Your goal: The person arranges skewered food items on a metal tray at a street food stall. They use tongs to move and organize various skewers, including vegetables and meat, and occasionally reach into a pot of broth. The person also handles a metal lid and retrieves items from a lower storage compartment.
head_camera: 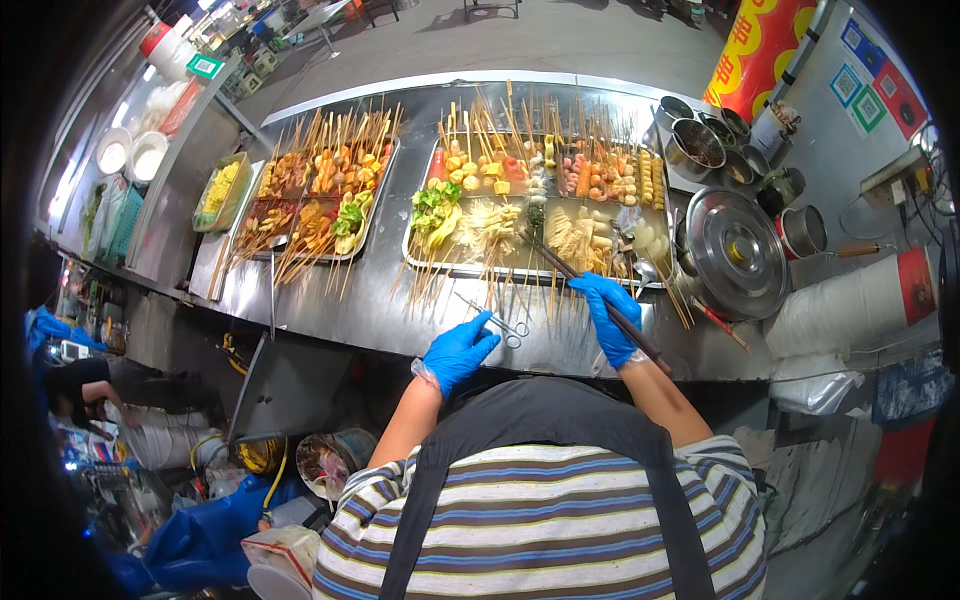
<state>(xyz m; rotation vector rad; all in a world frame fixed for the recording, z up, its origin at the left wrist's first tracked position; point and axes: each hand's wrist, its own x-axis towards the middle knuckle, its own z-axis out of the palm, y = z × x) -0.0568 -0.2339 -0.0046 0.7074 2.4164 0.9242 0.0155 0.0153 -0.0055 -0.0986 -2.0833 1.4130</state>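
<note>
My right hand (609, 319), in a blue glove, grips a pair of long dark chopsticks (559, 261). Their tips reach into the large steel tray (450, 264) of skewered food in broth, between the pale bean curd skewers (571, 236) and the enoki-like bundles (487, 229). My left hand (459, 352), also gloved, rests at the counter's near edge beside metal scissors (511, 328), its fingers partly bent; whether it touches them is not plain. A second steel tray (351, 259) at the left holds skewers in red broth. A ladle (643, 271) lies at the large tray's near right corner.
At the right stand a lidded steel pot (739, 251), several sauce pots (697, 142) and a long stack of white bowls (847, 307). A plastic container of yellow food (223, 187) sits beyond the left tray. Below at the left, another person's arm (101, 391) shows near a bucket (334, 461).
</note>
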